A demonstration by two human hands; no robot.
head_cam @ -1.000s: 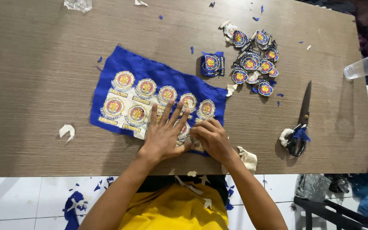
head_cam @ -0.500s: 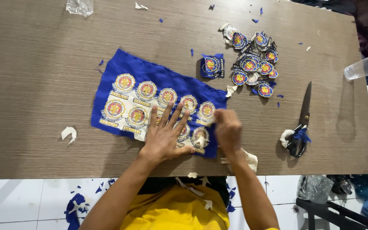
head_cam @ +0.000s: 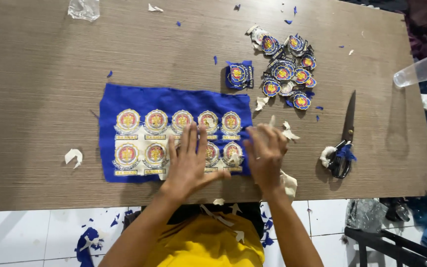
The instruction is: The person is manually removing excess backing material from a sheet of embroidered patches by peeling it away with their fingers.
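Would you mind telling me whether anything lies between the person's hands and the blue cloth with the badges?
Nothing visible does: the left hand lies flat on the blue cloth, and the right hand is at its right edge, pinching a white scrap.

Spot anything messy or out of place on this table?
Yes. Blue and white scraps litter the table and the floor below. A clear plastic cup lies tipped over at the right edge. The scissors have cloth wrapped round the handles. Cut badges sit in a loose heap.
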